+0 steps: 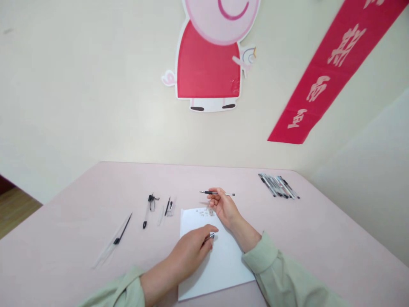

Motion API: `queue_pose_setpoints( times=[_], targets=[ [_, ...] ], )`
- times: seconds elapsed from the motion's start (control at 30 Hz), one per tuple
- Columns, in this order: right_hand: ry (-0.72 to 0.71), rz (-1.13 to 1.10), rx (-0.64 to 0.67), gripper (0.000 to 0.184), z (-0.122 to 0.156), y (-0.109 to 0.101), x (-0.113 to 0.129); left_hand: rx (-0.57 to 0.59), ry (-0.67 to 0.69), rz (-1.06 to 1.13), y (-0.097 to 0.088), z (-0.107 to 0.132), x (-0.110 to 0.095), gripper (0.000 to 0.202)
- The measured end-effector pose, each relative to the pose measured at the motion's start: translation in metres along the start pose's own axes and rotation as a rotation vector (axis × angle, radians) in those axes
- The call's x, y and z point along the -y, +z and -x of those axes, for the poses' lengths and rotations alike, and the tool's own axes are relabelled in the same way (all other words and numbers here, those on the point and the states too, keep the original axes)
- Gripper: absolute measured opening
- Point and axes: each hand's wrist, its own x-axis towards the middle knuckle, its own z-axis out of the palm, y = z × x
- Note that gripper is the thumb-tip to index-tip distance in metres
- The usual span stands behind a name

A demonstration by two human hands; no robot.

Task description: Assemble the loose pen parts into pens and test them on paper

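My right hand (223, 207) holds a thin black-and-clear pen (217, 193) level above the far edge of a white sheet of paper (223, 264). My left hand (191, 251) rests on the sheet and pinches a small silver pen part (211, 236) between thumb and fingers. Several tiny pieces (206, 212) lie on the paper's far end, just under my right hand. Both sleeves are pale green.
On the pink table (303, 238), loose pen parts lie left of the paper: a clear barrel with black refill (119, 236), a black pen (147, 213), small pieces (168, 207). A row of several pens (278, 186) lies at the far right. A cartoon cut-out and red banner hang on the wall.
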Motion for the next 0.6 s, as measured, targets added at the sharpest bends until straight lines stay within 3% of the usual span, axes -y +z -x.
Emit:
queue_pose_setpoints(
  times=[0.13,0.4,0.6],
  targets=[
    [-0.023,-0.008,-0.026,0.030,-0.003,-0.005,0.001,-0.010,0.051,-0.103,0.011,0.000,0.008,0.037],
    [-0.189,0.080,-0.280,0.024,-0.011,-0.027,0.029,0.065,0.052,-0.215,0.005,0.002,0.006,0.039],
    [-0.202,0.355,-0.199,0.032,0.021,-0.014,0.047,0.047,0.062,-0.193,0.007,0.001,0.009,0.037]
  ],
)
